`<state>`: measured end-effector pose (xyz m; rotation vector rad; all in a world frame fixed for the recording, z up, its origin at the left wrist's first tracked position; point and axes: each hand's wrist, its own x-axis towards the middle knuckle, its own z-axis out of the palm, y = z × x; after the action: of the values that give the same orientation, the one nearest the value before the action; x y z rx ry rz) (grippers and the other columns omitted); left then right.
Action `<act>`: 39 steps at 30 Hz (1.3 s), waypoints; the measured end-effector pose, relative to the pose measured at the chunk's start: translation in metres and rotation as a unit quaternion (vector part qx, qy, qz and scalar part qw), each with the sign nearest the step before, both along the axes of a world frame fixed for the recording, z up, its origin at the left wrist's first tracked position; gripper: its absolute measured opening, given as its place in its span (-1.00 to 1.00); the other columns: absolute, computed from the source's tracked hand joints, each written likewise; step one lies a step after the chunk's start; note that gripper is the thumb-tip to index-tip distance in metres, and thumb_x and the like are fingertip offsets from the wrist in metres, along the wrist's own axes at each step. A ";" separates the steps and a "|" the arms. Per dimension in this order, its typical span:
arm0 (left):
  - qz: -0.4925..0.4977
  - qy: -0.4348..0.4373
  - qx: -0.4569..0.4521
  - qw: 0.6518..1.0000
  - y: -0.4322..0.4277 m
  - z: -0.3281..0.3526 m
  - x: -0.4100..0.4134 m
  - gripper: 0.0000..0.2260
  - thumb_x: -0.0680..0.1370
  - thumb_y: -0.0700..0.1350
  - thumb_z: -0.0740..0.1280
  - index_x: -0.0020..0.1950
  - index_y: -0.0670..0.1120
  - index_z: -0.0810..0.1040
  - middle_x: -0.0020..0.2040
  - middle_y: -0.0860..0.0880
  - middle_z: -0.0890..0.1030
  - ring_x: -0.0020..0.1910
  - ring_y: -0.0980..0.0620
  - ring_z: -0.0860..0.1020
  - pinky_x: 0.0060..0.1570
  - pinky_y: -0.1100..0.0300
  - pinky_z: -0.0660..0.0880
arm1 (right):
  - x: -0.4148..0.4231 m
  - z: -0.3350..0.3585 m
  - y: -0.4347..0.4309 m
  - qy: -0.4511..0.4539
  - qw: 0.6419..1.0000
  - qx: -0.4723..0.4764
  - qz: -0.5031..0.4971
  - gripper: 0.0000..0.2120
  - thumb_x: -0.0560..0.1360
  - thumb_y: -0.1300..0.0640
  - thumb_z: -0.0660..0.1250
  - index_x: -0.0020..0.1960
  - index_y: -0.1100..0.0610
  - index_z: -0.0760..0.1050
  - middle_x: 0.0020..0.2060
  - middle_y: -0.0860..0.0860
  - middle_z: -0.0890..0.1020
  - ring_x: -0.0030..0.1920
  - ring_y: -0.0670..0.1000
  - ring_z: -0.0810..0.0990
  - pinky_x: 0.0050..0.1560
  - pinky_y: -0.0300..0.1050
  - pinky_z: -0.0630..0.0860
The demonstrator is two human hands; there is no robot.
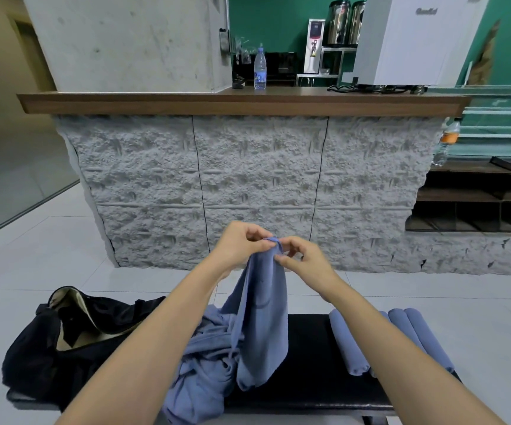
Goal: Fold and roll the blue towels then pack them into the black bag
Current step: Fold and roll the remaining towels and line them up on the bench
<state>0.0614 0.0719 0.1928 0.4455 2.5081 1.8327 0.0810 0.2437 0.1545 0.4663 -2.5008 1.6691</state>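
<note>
I am holding one towel (263,317) up in the air above the worktop (309,381), so that it is hanging free and its own weight is pulling the creases out. My left grip (242,243) is pinching the top corner, and my right grip (303,256) is pinching the same top edge just beside it. Both are clamped on the cloth, close together.

I judge that I am searching along the edge for the second corner, because a fold needs two corners spread apart, and now the towel is hanging as a narrow bunch. Its lower end is reaching down beside the pile (205,363) of loose towels lying on the worktop under my arms.

The rolls (349,348) are lying side by side at the right end, apart from the pile, so the finished work is not mixing with the unfinished. The bag (48,357) is sitting at the left end with its mouth gaping upward — ready for packing, though I cannot see any towel inside it. So the task is, I think, somewhere in the middle.
</note>
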 end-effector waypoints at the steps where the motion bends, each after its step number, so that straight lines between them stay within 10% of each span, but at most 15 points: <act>1: 0.009 0.012 0.008 1.000 -0.001 0.005 -0.001 -0.88 0.44 -0.34 0.43 -0.13 -0.13 0.65 -0.28 0.05 0.64 -0.30 0.27 0.58 -0.20 0.42 0.50 | 0.000 0.000 0.000 0.004 1.000 -0.001 0.006 -0.90 0.47 0.20 0.40 -0.15 0.03 0.52 -0.32 -0.23 0.51 -0.24 -0.14 0.42 -0.12 -0.29 0.39; 7: 0.096 0.068 0.081 0.990 -0.024 0.023 -0.011 -0.87 0.46 -0.34 0.40 -0.03 -0.19 0.63 -0.28 0.07 0.61 -0.38 0.35 0.52 -0.25 0.45 0.45 | 0.004 -0.036 0.016 -0.014 0.998 0.060 -0.010 -0.61 0.32 -0.05 0.52 -0.34 0.13 0.35 -0.43 -0.07 0.37 -0.35 -0.10 0.29 -0.26 -0.18 0.24; 15: 0.219 0.031 0.136 0.966 -0.083 -0.005 -0.034 -0.82 0.51 -0.34 0.34 0.11 -0.25 0.57 -0.24 0.08 0.60 -0.40 0.36 0.52 -0.29 0.50 0.45 | 0.006 -0.081 0.090 -0.002 0.966 0.242 -0.090 -0.38 0.15 -0.59 0.18 -0.40 -0.02 0.26 -0.43 -0.08 0.35 -0.28 -0.02 0.35 -0.22 -0.09 0.29; 23: 0.262 -0.055 0.156 0.951 -0.108 -0.043 -0.036 -0.86 0.55 -0.26 0.32 0.08 -0.25 0.58 -0.10 -0.06 0.60 -0.27 0.13 0.49 -0.32 0.38 0.45 | -0.014 -0.041 0.113 -0.028 0.974 0.178 -0.138 -0.94 0.45 0.19 0.43 -0.19 0.08 0.59 -0.22 0.12 0.66 -0.15 0.07 0.55 -0.06 -0.03 0.45; 30: 0.215 0.030 0.218 0.951 -0.097 -0.022 -0.019 -0.85 0.59 -0.29 0.24 -0.09 -0.09 0.55 -0.20 0.03 0.59 -0.20 0.11 0.54 -0.21 0.31 0.46 | -0.019 0.010 0.097 0.134 0.949 -0.029 -0.284 -0.94 0.46 0.23 0.40 -0.12 0.09 0.56 -0.30 0.00 0.59 -0.30 -0.15 0.50 -0.25 -0.36 0.43; 33: 0.223 -0.073 0.111 0.966 -0.092 -0.066 -0.009 -0.91 0.55 -0.30 0.29 -0.06 -0.21 0.59 -0.18 -0.08 0.64 -0.05 -0.10 0.58 -0.14 0.19 0.50 | -0.017 -0.030 0.102 -0.023 0.954 0.161 -0.251 -0.90 0.45 0.22 0.42 -0.22 0.09 0.55 -0.24 0.06 0.64 -0.21 0.01 0.56 -0.21 -0.19 0.48; 39: 0.260 -0.092 0.139 0.951 -0.098 -0.083 -0.011 -0.93 0.55 -0.29 0.31 -0.11 -0.20 0.56 -0.22 -0.03 0.57 -0.14 -0.02 0.49 -0.10 0.13 0.41 | -0.016 -0.029 0.119 -0.077 0.958 0.002 -0.275 -0.93 0.44 0.30 0.42 -0.13 0.25 0.54 -0.30 0.09 0.58 -0.27 0.02 0.51 -0.43 -0.45 0.36</act>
<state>0.0501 -0.0260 0.1094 -0.4234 2.3968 2.2791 0.0649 0.3628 0.1258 -0.3516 -2.4162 1.5125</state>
